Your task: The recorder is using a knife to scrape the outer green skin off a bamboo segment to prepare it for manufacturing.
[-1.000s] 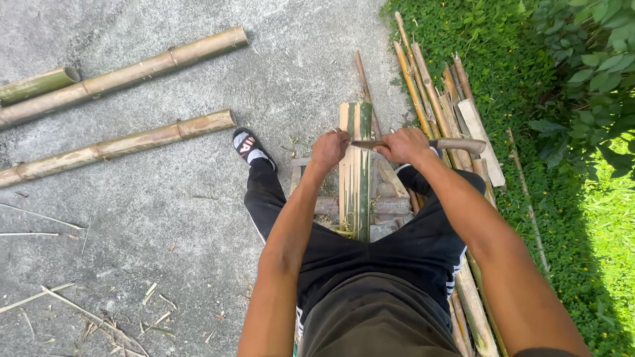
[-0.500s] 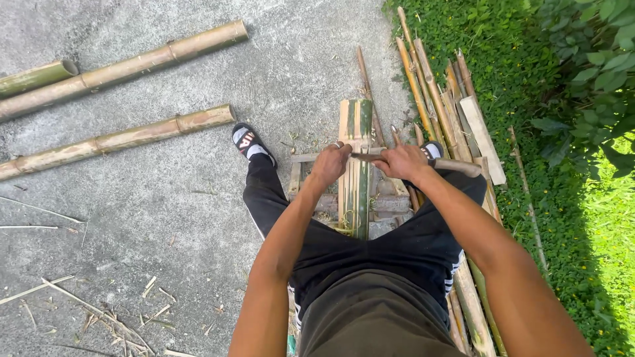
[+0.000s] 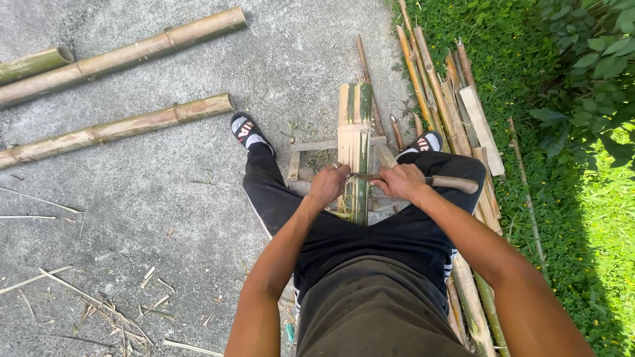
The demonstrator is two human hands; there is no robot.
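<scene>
head view, looking down: we sit astride a low wooden frame (image 3: 311,147) on the concrete ground (image 3: 165,198), legs in black trousers spread to either side, a black slide sandal (image 3: 246,130) on the left foot and another (image 3: 426,141) on the right. a bundle of split bamboo slats (image 3: 355,132), pale with green edges, lies lengthwise between our knees on the frame, running away from us. our left hand (image 3: 329,185) is closed, fingers curled, on the near left side of the slats, touching them; whether it also grips the blade end there we cannot tell. our right hand (image 3: 400,182) is wrapped tight around a knife whose wooden handle (image 3: 453,182) sticks out to the right over the thigh; the blade (image 3: 366,176) lies crosswise over the slats between the two hands. to the right, at the edge of the grass (image 3: 549,218), a pile of long bamboo strips and sticks (image 3: 450,99) lies roughly parallel to the slats, some passing under our right leg. well apart on the left, three whole bamboo poles (image 3: 126,125) lie on the ground at a slant. shavings and thin splinters (image 3: 106,304) are scattered near the lower left.
</scene>
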